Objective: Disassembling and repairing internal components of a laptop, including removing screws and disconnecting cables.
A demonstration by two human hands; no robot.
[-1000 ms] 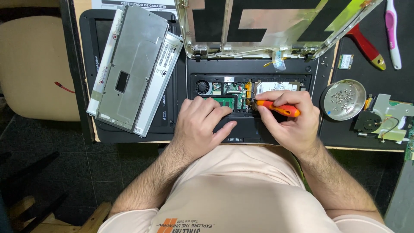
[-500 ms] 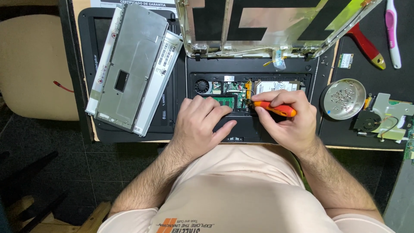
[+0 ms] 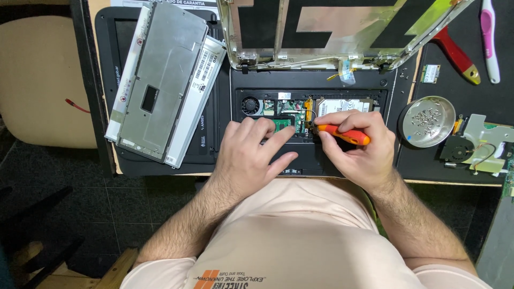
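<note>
Low centre of the frame, the left hand (image 3: 251, 152) lies flat, fingers open, steadying the opened laptop (image 3: 313, 126). The right hand (image 3: 356, 147) grips an orange screwdriver (image 3: 342, 134), tip at the boards. Farther right, a metal dish (image 3: 428, 122) keeps loose screws together.

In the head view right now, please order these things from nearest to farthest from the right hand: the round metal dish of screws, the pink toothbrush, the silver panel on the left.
Measured from the right hand:
1. Round metal dish of screws, just right of it.
2. Pink toothbrush, far upper right corner.
3. Silver panel, far left, beyond the left hand.
</note>
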